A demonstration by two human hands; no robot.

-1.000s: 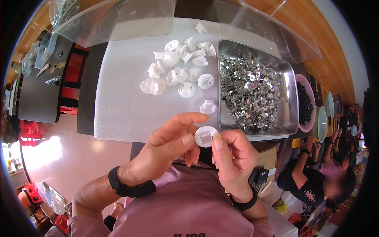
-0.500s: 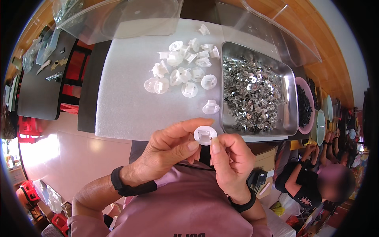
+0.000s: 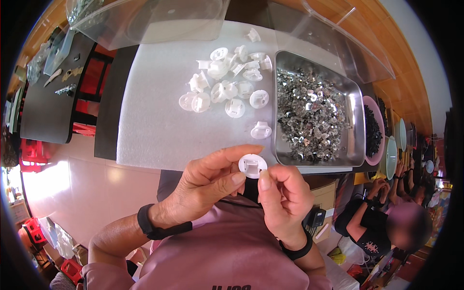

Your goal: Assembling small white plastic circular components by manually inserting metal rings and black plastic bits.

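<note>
The scene is being lit brightly and evenly by daylight. Glare is being thrown off the shiny rectangular metal tray [image 3: 358, 121] and off a patch of pale floor [image 3: 43, 179] at the left. The flat white surface [image 3: 159, 121] is being rendered nearly shadowless. Straight edges are being bent toward the dark fisheye rim, where detail is being softened.

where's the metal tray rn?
Head view, right of centre: the metal tray sits on the white mat, right of the white plastic discs, left of a pink bowl.
</note>
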